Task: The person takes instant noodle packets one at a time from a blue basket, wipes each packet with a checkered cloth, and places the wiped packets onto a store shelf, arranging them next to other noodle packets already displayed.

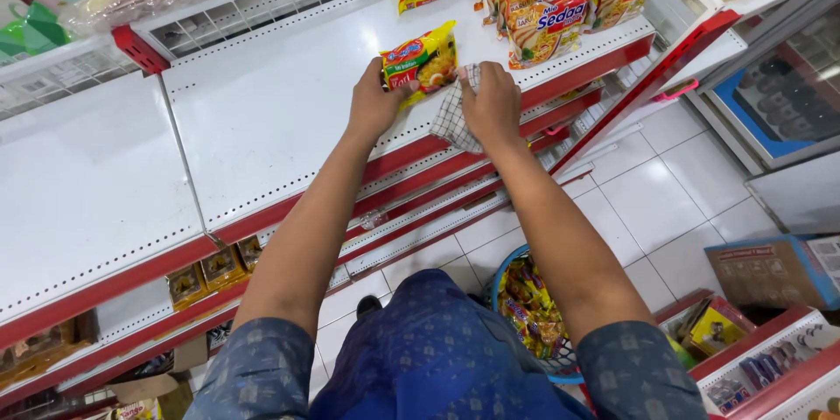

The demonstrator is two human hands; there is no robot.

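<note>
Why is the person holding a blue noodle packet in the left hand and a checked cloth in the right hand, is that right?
Not quite. In the head view the noodle packet in the left hand is yellow, not blue. The rest holds: the right hand has a checked cloth, at the white shelf.

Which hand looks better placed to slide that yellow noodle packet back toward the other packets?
Probably the left hand: it already grips the yellow noodle packet, while the right hand is busy holding a checked cloth.

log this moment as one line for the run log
left hand holds yellow noodle packet | right hand grips checked cloth | both over white shelf | noodle stack behind
</note>
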